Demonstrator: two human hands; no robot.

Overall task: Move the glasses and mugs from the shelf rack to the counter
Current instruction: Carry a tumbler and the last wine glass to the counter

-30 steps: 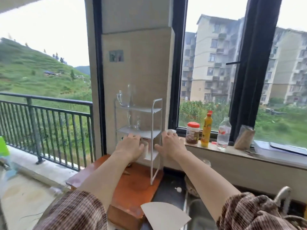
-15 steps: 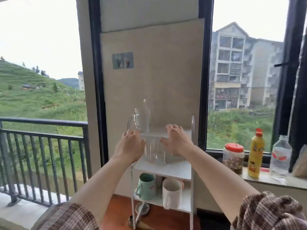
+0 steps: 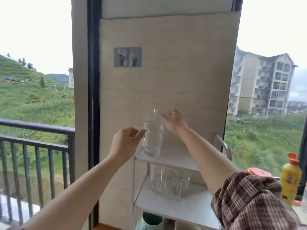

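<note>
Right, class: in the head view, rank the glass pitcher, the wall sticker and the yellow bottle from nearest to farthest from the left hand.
1. Glass pitcher: top shelf, its handle at the left hand's fingertips.
2. Wall sticker: on the wall panel, above the hand.
3. Yellow bottle: far right, by the window.

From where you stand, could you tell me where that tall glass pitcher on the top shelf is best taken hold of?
Take the glass pitcher by its handle, which faces left toward the left hand, already at it. Come from the left. It stands upright near the shelf rack's left front corner, tall and narrow, so the right hand could probably steady the upper rim.
</note>
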